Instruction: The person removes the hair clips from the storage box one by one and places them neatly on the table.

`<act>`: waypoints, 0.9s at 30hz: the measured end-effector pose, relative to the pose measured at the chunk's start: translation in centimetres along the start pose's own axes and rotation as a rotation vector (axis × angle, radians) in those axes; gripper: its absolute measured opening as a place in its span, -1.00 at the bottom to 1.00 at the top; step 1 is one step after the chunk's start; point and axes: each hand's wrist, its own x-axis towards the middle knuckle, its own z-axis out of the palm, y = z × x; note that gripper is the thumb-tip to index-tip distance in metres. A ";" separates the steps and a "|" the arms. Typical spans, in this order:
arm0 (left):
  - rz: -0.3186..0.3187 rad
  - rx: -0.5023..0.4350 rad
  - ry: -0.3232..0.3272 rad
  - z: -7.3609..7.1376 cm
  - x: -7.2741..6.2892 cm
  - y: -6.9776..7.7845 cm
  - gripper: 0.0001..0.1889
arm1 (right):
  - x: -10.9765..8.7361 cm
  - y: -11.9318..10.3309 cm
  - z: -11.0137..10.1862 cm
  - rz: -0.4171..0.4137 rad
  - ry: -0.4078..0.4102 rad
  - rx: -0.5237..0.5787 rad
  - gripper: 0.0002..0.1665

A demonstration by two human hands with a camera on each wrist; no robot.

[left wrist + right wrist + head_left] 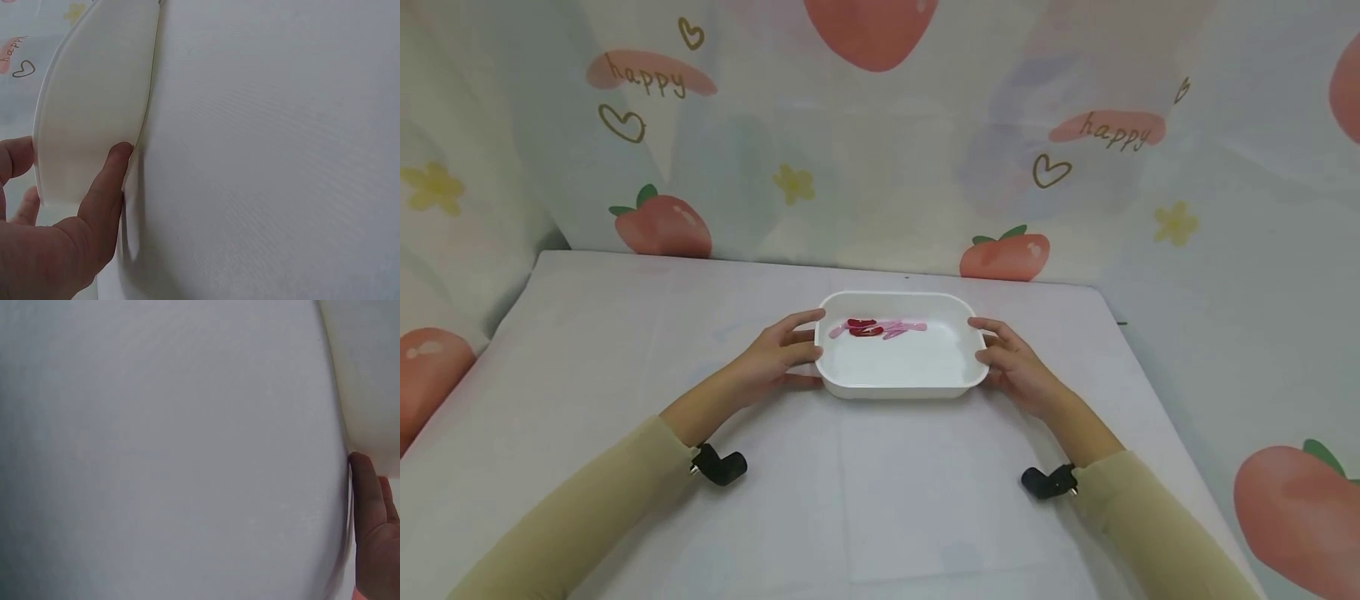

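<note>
A white rectangular tray with rounded corners stands on the table, seen from outside in both wrist views. Toward its back left lie several small, narrow pink pieces and dark red pieces, too small to identify. My left hand holds the tray's left end, fingertips at the rim. In the left wrist view, one digit of that hand presses the outer wall near the base. At the right end, my right hand grips the rim and side. The right wrist view shows part of this hand against the lower wall.
A white cloth covers the table. Behind it hangs a pale backdrop printed with fruit, hearts and flowers. Black devices are worn at both wrists, by the sleeve cuffs.
</note>
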 end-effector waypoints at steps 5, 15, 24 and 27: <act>0.005 0.021 0.009 -0.2 -0.7 -0.2 -0.33 | -0.3 0.1 0.6 -0.005 -0.008 -0.007 -0.34; 0.010 0.043 0.003 -0.7 -1.9 -0.5 -0.32 | -1.0 0.2 1.5 -0.012 -0.046 -0.001 -0.31; 0.046 0.037 -0.017 -1.6 -3.0 -1.1 -0.31 | -1.2 0.2 2.0 -0.016 -0.077 0.000 -0.35; 0.061 0.020 -0.030 -1.8 -3.2 -1.2 -0.30 | -1.2 0.1 2.2 -0.017 -0.083 -0.003 -0.36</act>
